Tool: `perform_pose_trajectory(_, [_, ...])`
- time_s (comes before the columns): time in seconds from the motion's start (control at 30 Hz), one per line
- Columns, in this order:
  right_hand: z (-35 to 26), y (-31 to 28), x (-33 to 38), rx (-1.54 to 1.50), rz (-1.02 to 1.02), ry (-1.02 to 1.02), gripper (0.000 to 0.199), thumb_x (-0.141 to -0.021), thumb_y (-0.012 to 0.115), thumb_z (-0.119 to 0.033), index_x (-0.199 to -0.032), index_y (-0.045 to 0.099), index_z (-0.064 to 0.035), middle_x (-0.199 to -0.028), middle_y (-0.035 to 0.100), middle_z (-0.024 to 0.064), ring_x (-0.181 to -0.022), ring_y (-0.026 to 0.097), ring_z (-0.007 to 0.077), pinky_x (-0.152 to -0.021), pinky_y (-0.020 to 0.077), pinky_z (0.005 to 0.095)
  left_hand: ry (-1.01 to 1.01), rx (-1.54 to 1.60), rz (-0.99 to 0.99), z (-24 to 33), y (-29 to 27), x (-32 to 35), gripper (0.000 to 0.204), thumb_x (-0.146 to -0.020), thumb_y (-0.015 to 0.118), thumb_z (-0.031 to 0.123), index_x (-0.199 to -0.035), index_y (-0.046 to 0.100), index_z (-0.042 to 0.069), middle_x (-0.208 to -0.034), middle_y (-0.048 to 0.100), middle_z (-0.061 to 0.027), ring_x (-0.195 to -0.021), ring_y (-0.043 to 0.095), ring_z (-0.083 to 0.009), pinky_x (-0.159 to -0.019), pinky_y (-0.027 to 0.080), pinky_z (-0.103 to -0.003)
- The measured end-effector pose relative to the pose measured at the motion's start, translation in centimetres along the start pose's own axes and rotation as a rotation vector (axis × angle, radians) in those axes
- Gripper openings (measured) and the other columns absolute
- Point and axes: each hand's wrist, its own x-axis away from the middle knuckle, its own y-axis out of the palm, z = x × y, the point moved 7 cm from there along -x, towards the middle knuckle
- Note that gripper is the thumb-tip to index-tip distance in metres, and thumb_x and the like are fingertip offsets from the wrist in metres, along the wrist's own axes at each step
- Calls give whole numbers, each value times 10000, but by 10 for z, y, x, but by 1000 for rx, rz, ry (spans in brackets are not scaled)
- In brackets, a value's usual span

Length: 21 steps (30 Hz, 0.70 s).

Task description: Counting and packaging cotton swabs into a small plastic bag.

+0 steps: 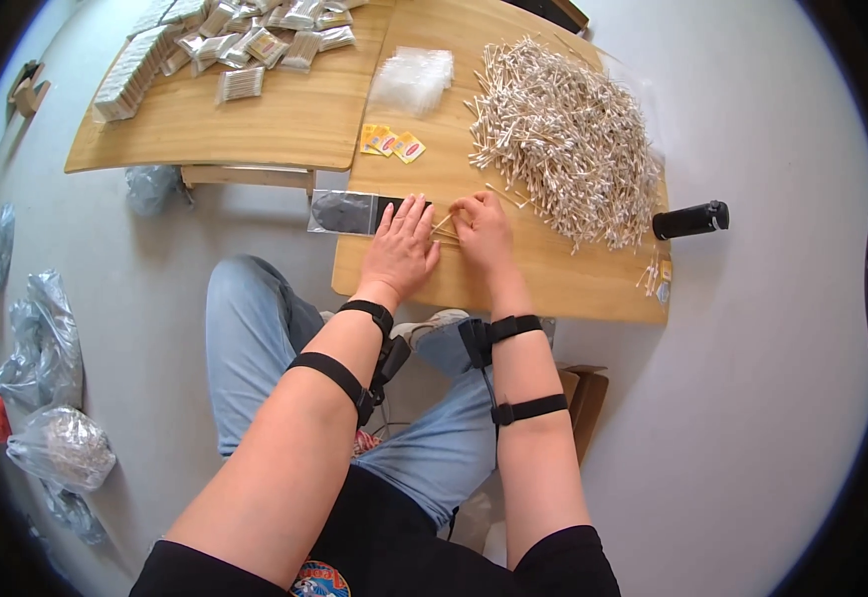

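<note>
My left hand (402,251) lies with fingers stretched out over a dark flat piece and the end of a clear plastic bag (344,212) near the table's front edge. Beside it, my right hand (483,231) is closed in a pinch at a few cotton swabs (444,225), whose sticks show in the gap between both hands. Its fingertips partly hide how many it holds. A large loose heap of cotton swabs (565,139) spreads over the table beyond my right hand. Several small yellow and white cards (392,142) lie beyond my left hand.
A stack of clear bags (414,80) lies near the heap. Filled swab packets (275,42) cover the back of the left table (165,139). A black cylinder (690,220) juts out at the right edge. Plastic sacks (61,448) sit on the floor at left.
</note>
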Motion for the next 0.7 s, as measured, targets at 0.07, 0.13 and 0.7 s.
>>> perform_pose_trajectory(0.07, [7,2,-5,-26,-111,54,77,-799,720,-99,-867,688,-83,-967,600,112,-869,624,296,-766,513,399,9,14,11,1,0,2,575,-955,500,371,-1437,438,64,-1544,377,-112,-1463,291,-234,-1213,181,-435])
perform_pose_trajectory(0.13, [13,8,-9,-53,-227,105,63,-798,722,-101,-839,683,-72,-964,598,112,-861,623,296,-767,512,395,0,7,9,-3,1,2,584,-952,504,370,-1440,429,60,-1545,374,-112,-1466,285,-230,-1214,179,-431])
perform_pose_trajectory(0.7, [28,5,21,-220,-183,198,120,-850,680,-126,-956,693,-73,-899,617,117,-812,642,274,-740,512,369,8,47,-33,-1,-3,3,635,-945,501,416,-1489,386,108,-1568,341,-99,-1477,260,-222,-1218,152,-438])
